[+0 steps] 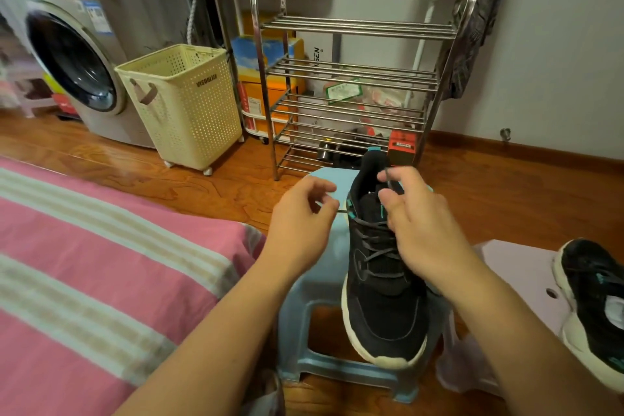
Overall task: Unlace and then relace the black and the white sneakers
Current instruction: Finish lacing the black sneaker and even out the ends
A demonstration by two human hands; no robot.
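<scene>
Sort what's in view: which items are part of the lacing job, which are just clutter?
In the job:
- black sneaker on the blue stool
- its lace, pinched by the left hand; other end held by the right hand
- second sneaker, waiting at right

Lying about:
- laundry basket
- washing machine
- shoe rack
- striped bedding

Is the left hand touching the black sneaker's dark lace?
Touching. The head view shows the left hand pinching the dark lace end beside the black sneaker.
</scene>
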